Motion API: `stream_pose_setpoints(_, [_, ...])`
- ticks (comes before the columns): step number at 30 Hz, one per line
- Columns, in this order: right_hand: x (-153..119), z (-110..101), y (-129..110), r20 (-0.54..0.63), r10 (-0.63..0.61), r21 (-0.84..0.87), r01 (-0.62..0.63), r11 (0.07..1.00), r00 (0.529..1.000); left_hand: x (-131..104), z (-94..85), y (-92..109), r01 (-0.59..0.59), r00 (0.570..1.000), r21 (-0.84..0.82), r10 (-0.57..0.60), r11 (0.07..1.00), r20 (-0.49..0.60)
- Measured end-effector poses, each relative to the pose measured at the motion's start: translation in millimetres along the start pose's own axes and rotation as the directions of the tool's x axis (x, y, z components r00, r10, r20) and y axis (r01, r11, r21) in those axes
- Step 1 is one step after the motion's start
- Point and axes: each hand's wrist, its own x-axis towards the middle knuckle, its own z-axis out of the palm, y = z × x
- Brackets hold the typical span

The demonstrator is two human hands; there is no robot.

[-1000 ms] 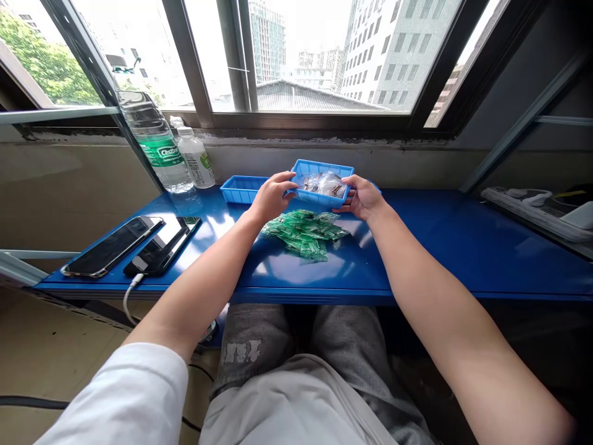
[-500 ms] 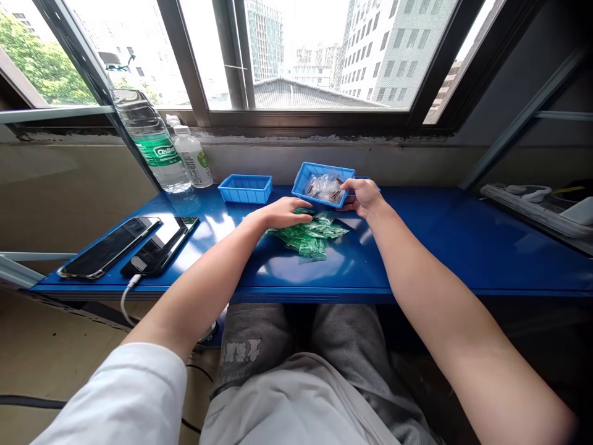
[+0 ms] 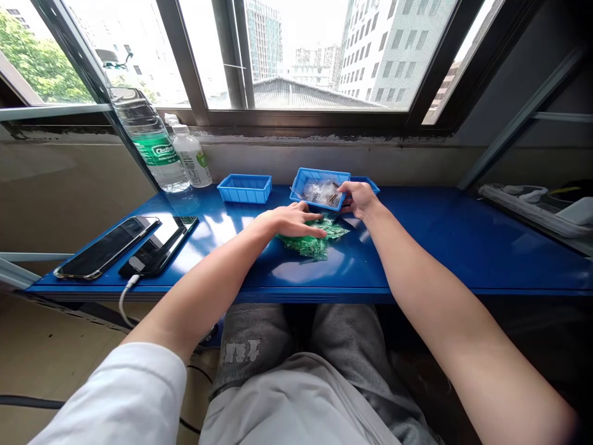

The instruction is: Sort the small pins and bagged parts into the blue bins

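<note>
My right hand grips the right edge of a blue plastic bin, thumb over the rim. Inside that bin lie clear plastic bags with small dark and brownish pieces, too small to name. My left hand is open, palm down and fingers spread, over a pile of small green plastic packets. It covers the pile's left and upper part; whether it presses on the packets I cannot tell.
An empty blue bin stands left of the held one; another blue bin shows partly behind my right hand. Two phones lie at the left of the blue table. A large water bottle and a smaller bottle stand behind.
My left hand has moved right and nearer to me, farther over the green packets. The bin in my right hand has shifted slightly left and down, showing more of the bin behind.
</note>
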Motion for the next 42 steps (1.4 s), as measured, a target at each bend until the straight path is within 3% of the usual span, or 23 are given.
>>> stream_pose_setpoints(6, [2.4,-2.3,1.7,0.006,-0.003,0.015,0.003,1.0,1.0,0.4,-3.8,-3.1,0.018,0.996,-0.131,-0.028,0.991,-0.08])
stream_pose_setpoints(10, [1.5,-1.7,2.2,0.038,-0.033,0.033,0.032,0.999,0.999,-4.9,-12.7,-14.7,-0.044,0.996,-0.159,0.032,0.986,-0.079])
stream_pose_setpoints(18, [0.6,4.1,3.9,0.082,-0.09,0.035,0.087,0.996,0.993,-18.6,-28.6,-19.0,-0.069,0.996,-0.285,0.084,0.956,0.043])
stream_pose_setpoints(20, [0.8,4.3,4.7,0.104,-0.097,0.036,0.094,0.995,0.99,-21.3,-30.6,-21.1,-0.071,0.997,-0.334,0.074,0.94,-0.005])
stream_pose_setpoints(22, [1.0,3.5,5.3,0.122,-0.108,0.039,0.104,0.994,0.987,-22.9,-31.0,-25.0,-0.098,0.991,-0.384,0.055,0.918,-0.121])
stream_pose_setpoints(24, [1.3,1.6,5.3,0.13,-0.121,0.024,0.119,0.993,0.984,-22.1,-29.9,-30.9,-0.142,0.961,-0.412,0.026,0.9,-0.274])
stream_pose_setpoints(28, [-0.3,-4.8,2.3,0.181,-0.141,-0.057,0.154,0.986,0.973,-14.4,-25.3,-45.0,-0.135,0.843,-0.366,-0.088,0.921,-0.531])
stream_pose_setpoints(37, [-10.7,-11.4,-6.5,0.356,-0.198,-0.107,0.25,0.962,0.913,-4.6,-22.9,-53.9,-0.031,0.551,-0.25,-0.192,0.968,-0.812])
stream_pose_setpoints(39, [-10.0,-12.2,-6.6,0.384,-0.22,-0.111,0.281,0.953,0.897,-4.3,-24.0,-54.0,-0.019,0.533,-0.255,-0.206,0.967,-0.821])
stream_pose_setpoints(42, [-8.6,-14.0,-6.7,0.429,-0.232,-0.117,0.309,0.944,0.873,-3.9,-24.6,-55.3,-0.026,0.581,-0.317,-0.243,0.948,-0.777])
